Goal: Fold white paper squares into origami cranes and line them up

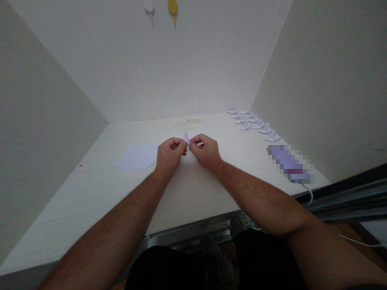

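Observation:
My left hand (169, 154) and my right hand (206, 150) meet over the middle of the white table (90, 189). Both are closed in a pinch on one small folded piece of pale paper (186, 137), whose tip sticks up between the thumbs. A loose stack of pale paper sheets (137, 157) lies flat just left of my left hand. Several small folded paper figures (254, 123) sit in rows at the back right of the table.
A blurred flat object (290, 164) with a white cable (310, 195) lies near the right edge. White walls close in on three sides. A yellow item (173, 9) and a white one (148, 7) hang on the back wall. A tiny orange speck (80, 165) lies at the left.

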Tool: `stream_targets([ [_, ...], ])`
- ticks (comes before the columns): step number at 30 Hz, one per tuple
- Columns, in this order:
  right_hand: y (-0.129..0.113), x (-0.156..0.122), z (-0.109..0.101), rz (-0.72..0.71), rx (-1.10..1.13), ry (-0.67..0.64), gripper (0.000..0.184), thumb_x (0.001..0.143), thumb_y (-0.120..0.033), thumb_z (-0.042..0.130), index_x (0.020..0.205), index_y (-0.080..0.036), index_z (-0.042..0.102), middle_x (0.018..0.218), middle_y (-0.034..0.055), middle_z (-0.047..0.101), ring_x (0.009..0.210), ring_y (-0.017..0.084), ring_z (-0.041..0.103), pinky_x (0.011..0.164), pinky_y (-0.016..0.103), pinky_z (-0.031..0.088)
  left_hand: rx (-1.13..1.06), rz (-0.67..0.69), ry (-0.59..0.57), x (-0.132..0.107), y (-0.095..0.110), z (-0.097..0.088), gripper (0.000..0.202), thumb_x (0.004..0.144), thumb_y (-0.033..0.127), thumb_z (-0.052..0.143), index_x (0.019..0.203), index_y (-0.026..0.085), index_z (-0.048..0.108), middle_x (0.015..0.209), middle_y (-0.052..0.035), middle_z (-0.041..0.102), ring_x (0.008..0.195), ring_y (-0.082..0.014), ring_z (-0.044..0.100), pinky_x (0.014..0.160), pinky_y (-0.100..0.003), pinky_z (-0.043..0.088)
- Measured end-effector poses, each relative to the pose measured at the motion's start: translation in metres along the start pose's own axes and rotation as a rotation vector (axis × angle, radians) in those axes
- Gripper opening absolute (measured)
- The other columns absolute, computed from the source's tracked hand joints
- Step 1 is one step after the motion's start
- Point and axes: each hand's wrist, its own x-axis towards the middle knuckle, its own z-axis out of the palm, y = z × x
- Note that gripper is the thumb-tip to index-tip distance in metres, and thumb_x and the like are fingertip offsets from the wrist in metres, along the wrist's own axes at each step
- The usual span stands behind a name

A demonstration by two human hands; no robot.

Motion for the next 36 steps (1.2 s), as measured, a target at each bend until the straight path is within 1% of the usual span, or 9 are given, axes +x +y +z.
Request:
stream_targets([
  [4, -0.001, 0.000, 0.000, 0.008, 0.004, 0.002, 0.006, 0.076, -0.025, 0.062, 0.077, -0.019, 0.064, 0.073, 0.0003, 0.068, 0.060, 0.012, 0.060, 0.062, 0.026, 0.051, 0.050, 0.030, -0.004, 0.000, -0.002, -0.002, 0.013, 0.072, 0.028, 0.071, 0.075, 0.016, 0.068, 0.057, 0.0002, 0.063, 0.053, -0.0119, 0.057, 0.053, -0.024, 0.045],
  [7, -0.001, 0.000, 0.000, 0.006, 0.012, -0.002, 0.006, 0.076, -0.024, 0.063, 0.078, -0.018, 0.065, 0.074, 0.0003, 0.068, 0.060, 0.012, 0.060, 0.062, 0.026, 0.051, 0.035, 0.045, -0.017, 0.002, -0.006, -0.002, 0.016, 0.070, 0.029, 0.074, 0.079, 0.016, 0.069, 0.058, 0.0007, 0.063, 0.053, -0.0117, 0.057, 0.052, -0.023, 0.045],
  [10, 0.000, 0.000, 0.000, -0.015, 0.022, -0.014, 0.008, 0.077, -0.026, 0.063, 0.077, -0.018, 0.065, 0.075, 0.0005, 0.068, 0.063, 0.012, 0.061, 0.062, 0.025, 0.051, 0.020, 0.048, -0.020, 0.003, -0.009, -0.002, 0.015, 0.071, 0.028, 0.072, 0.079, 0.016, 0.068, 0.060, 0.0010, 0.063, 0.054, -0.0110, 0.058, 0.053, -0.022, 0.046],
  [14, 0.001, 0.000, 0.000, -0.036, 0.024, -0.026, 0.008, 0.079, -0.026, 0.062, 0.076, -0.018, 0.064, 0.076, 0.0012, 0.068, 0.069, 0.013, 0.062, 0.063, 0.025, 0.052, 0.036, 0.070, -0.025, 0.005, -0.011, -0.002, 0.015, 0.073, 0.028, 0.071, 0.080, 0.016, 0.069, 0.069, -0.0002, 0.067, 0.056, -0.0103, 0.059, 0.054, -0.022, 0.048],
  [18, 0.000, 0.000, -0.001, -0.045, 0.049, -0.015, 0.007, 0.078, -0.024, 0.063, 0.079, -0.019, 0.067, 0.082, 0.0022, 0.070, 0.072, 0.014, 0.063, 0.064, 0.026, 0.052, 0.037, 0.084, -0.037, 0.005, -0.012, -0.002, 0.016, 0.074, 0.029, 0.070, 0.082, 0.016, 0.069, 0.075, -0.0015, 0.069, 0.057, -0.0100, 0.060, 0.055, -0.022, 0.049],
  [23, 0.002, 0.000, -0.001, -0.053, 0.037, -0.019, 0.007, 0.079, -0.023, 0.062, 0.079, -0.019, 0.068, 0.084, 0.0020, 0.072, 0.070, 0.013, 0.063, 0.064, 0.027, 0.052, 0.056, 0.040, -0.026, 0.004, -0.009, -0.001, 0.013, 0.073, 0.027, 0.070, 0.079, 0.015, 0.068, 0.064, 0.0004, 0.065, 0.053, -0.0098, 0.059, 0.052, -0.021, 0.047],
  [29, 0.003, 0.001, 0.000, -0.092, 0.001, -0.009, 0.004, 0.078, -0.020, 0.062, 0.075, -0.020, 0.065, 0.096, 0.0035, 0.073, 0.084, 0.016, 0.066, 0.067, 0.028, 0.053, 0.012, 0.013, -0.060, 0.002, -0.006, 0.001, 0.011, 0.074, 0.026, 0.068, 0.077, 0.016, 0.064, 0.059, 0.0012, 0.063, 0.052, -0.0097, 0.058, 0.052, -0.021, 0.048],
  [36, 0.001, 0.000, 0.000, -0.106, 0.047, 0.012, 0.003, 0.077, -0.018, 0.063, 0.074, -0.020, 0.065, 0.085, 0.0025, 0.071, 0.076, 0.015, 0.066, 0.066, 0.028, 0.053, 0.065, 0.028, -0.029, 0.001, -0.003, 0.001, 0.009, 0.074, 0.024, 0.068, 0.076, 0.015, 0.065, 0.057, 0.0017, 0.063, 0.052, -0.0095, 0.058, 0.052, -0.020, 0.047],
])
